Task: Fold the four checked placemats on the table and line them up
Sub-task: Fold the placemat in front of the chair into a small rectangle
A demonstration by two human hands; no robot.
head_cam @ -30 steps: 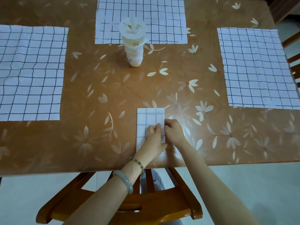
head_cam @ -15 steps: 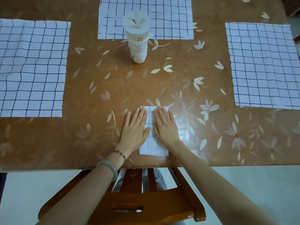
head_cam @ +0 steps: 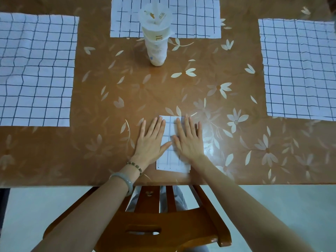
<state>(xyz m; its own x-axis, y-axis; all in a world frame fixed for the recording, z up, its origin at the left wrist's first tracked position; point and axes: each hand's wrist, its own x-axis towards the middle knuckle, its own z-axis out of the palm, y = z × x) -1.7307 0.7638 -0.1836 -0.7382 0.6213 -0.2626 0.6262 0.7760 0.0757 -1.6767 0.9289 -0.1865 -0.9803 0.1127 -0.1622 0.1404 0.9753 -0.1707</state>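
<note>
Head camera view: a folded checked placemat (head_cam: 171,151) is pressed flat against the brown flower-patterned table (head_cam: 109,110) near its front edge by two bare hands laid side by side. The left hand (head_cam: 151,142) is spread palm down, its fingers (head_cam: 156,127) extended and nothing gripped; only the thumb and inner fingers are seen on the folded cloth, the outer ones resting on the table surface. The right hand (head_cam: 189,140) is likewise laid flat with fingers (head_cam: 187,127) stretched out, covering the right half of the cloth, no grasp being made. Beyond the fingertips a tall white paper-wrapped cup (head_cam: 156,37) is stood upright, and past it one unfolded placemat (head_cam: 190,15) is spread at the far edge. Well to the left of the left hand's fingers a second open placemat (head_cam: 36,70) is laid, and well to the right of the right hand's fingers a third (head_cam: 298,68). A pale bangle (head_cam: 125,180) and a beaded bracelet (head_cam: 135,165) are worn on the left wrist. A wooden chair (head_cam: 160,228) is seen below the wrists.
</note>
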